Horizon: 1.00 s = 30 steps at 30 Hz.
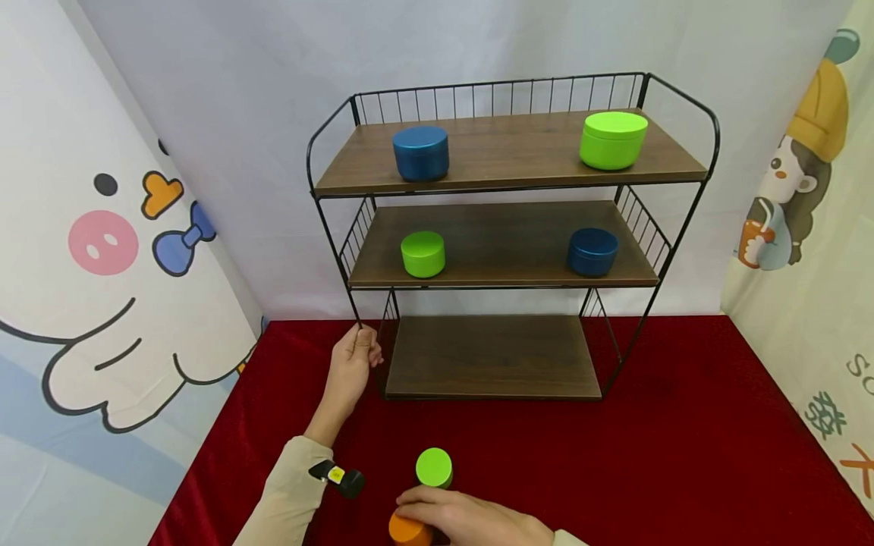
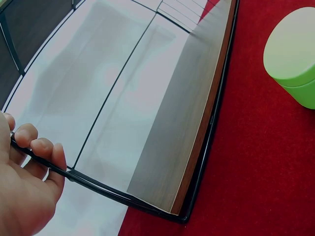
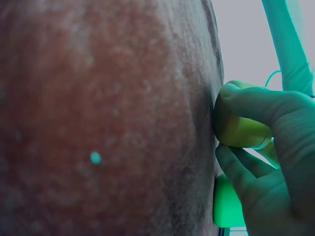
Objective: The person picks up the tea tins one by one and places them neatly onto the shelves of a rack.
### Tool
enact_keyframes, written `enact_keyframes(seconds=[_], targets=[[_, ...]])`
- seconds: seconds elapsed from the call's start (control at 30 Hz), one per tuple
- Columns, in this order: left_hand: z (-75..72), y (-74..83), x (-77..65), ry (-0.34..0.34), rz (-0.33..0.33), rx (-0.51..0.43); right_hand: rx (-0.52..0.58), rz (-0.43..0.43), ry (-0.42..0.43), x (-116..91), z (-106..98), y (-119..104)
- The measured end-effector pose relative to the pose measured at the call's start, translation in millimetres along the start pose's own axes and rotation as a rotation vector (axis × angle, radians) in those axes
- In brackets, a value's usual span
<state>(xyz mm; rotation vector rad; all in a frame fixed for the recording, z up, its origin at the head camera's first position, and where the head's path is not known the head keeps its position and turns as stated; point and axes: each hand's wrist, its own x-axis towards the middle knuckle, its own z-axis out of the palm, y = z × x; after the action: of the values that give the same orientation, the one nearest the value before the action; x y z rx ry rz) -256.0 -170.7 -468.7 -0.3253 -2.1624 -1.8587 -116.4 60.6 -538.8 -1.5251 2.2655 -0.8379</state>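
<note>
Well to the right of the right fingers [image 1: 418, 499], the letter S [image 1: 858, 365] stands in grey on the pale cloth [image 1: 768, 341], and a rounded letter [image 1: 869, 383] after it is partly cut off from my view. Just below, I see a dark green sign [image 1: 825, 415], seemingly a Chinese character I can't make out; lower still, an orange sign [image 1: 864, 464], also cut off. Behind the left fingers [image 1: 374, 350], at the cuff [image 1: 310, 451], a yellow label [image 1: 336, 475] on the wrist device [image 1: 351, 484] bears print too small to read.
</note>
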Motion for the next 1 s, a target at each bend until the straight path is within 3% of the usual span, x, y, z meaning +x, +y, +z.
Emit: enact_keyframes(seconds=[0.7, 1.0], targets=[[0.4, 1.4, -0.4, -0.003, -0.012, 0.005, 0.039, 0.011, -0.009, 1, 3, 1], [0.6, 3.9, -0.9, 0.000, -0.025, -0.012, 0.026, -0.015, 0.032, -2, -7, -5]])
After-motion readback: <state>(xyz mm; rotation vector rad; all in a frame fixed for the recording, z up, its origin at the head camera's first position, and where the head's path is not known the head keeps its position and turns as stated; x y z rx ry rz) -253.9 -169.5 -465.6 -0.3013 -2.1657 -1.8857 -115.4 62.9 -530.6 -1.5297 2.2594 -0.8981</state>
